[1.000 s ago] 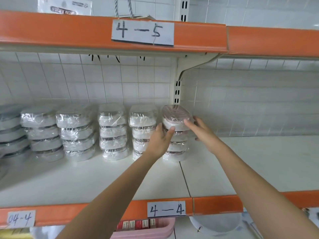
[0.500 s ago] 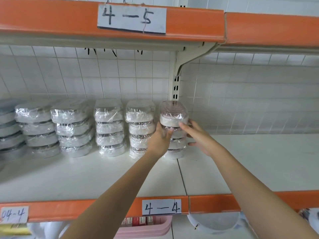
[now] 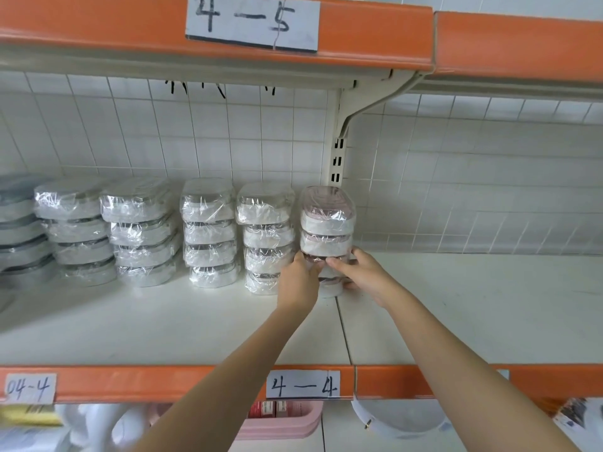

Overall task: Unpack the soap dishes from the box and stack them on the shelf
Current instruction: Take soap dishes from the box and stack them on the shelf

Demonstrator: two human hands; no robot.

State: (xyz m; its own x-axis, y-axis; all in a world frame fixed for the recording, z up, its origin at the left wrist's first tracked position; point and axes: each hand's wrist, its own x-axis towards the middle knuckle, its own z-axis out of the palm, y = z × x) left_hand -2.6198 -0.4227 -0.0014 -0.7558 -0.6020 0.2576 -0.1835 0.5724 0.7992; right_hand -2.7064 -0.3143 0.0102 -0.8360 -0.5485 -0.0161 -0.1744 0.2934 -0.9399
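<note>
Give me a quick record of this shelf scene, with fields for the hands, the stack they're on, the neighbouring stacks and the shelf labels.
left hand: on the lower left side of the rightmost stack
right hand: on its lower right side
rightmost stack: wrapped soap dishes, pinkish lids
neighbouring stacks: wrapped, four high, to the left
shelf: white
labels: 4-4, 04-4, 4-5 above

White shelf (image 3: 456,314) with orange front edge, bearing wrapped soap-dish stacks (image 3: 208,233) along the back.

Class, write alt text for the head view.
Both hands, left and right, hold the lower part of the rightmost stack of wrapped soap dishes on a white shelf; more stacks stand to its left.
</note>
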